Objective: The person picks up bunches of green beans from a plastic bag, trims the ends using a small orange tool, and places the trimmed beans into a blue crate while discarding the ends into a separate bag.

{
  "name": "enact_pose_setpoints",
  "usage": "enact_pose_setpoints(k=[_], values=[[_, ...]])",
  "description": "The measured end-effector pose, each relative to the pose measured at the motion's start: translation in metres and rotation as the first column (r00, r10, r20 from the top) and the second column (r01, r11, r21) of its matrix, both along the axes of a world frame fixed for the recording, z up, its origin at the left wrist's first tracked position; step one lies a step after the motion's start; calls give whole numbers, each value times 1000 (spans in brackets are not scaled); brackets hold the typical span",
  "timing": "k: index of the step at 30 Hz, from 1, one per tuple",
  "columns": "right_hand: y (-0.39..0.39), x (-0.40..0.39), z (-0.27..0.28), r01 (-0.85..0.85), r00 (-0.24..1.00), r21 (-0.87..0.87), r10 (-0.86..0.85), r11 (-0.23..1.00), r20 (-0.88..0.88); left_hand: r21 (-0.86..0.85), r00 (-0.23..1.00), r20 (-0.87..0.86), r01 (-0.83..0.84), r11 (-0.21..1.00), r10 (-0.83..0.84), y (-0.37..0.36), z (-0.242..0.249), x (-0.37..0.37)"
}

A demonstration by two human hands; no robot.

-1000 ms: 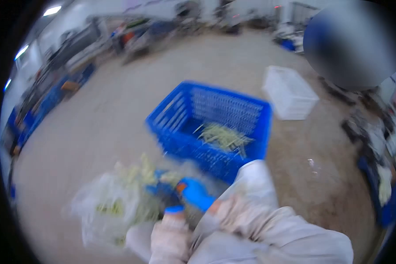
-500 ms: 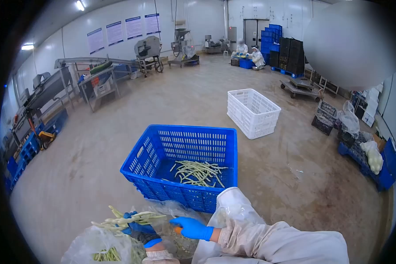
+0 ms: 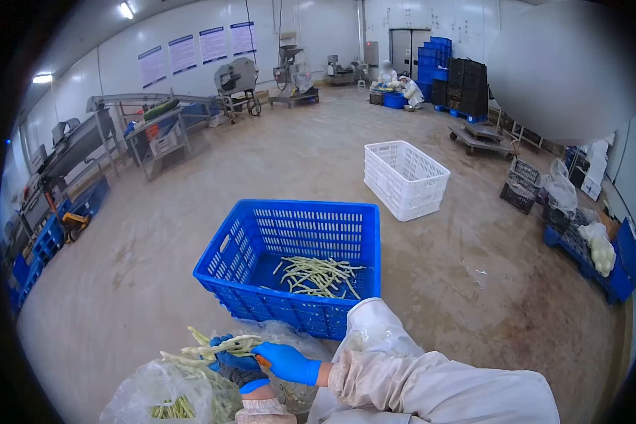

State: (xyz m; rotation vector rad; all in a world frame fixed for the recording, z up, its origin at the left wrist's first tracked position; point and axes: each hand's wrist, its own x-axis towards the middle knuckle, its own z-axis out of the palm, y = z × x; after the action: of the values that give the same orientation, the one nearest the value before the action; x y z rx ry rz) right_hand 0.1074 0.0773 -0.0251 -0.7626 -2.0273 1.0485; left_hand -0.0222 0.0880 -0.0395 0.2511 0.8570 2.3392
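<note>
My left hand [image 3: 237,363], in a blue glove, is closed around a bunch of long green beans [image 3: 199,350] above an open clear plastic bag [image 3: 131,392]. Inside the bag lie more beans. Against the right end of the bunch, my right hand [image 3: 288,363], also gloved in blue, is closed on a small orange tool [image 3: 263,361]; its working end is hidden. Just beyond my hands stands a blue plastic crate [image 3: 283,311], with loose green beans [image 3: 318,275] scattered over its floor.
A white crate [image 3: 417,194] stands on the floor behind the blue one, to its right. Steel machines [image 3: 237,81] line the left and back walls. Two people in white [image 3: 408,90] sit far off beside stacked crates [image 3: 468,88]. A flat cart [image 3: 482,139] is at the right.
My right hand has moved left with the orange tool and now meets the beans. My left hand has shifted slightly up and right with the bunch.
</note>
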Motion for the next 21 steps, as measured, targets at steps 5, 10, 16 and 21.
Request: enact_pose_setpoints(k=[5, 10, 16, 21], values=[[3, 6, 7, -59, 977, 145, 27, 988, 212, -36, 1000, 4, 24, 999, -24, -2, 4, 0], [2, -3, -6, 120, 972, -314, -176, 942, -156, -70, 991, 51, 129, 989, -125, -1, 9, 13], [1, 5, 4, 179, 950, -361, -257, 915, -179, 227, 923, 133, 326, 918, -361, 8, -8, 3], [1, 5, -5, 300, 919, -149, -327, 942, -219, 81, 915, -132, 392, 916, -380, 5, -12, 3]])
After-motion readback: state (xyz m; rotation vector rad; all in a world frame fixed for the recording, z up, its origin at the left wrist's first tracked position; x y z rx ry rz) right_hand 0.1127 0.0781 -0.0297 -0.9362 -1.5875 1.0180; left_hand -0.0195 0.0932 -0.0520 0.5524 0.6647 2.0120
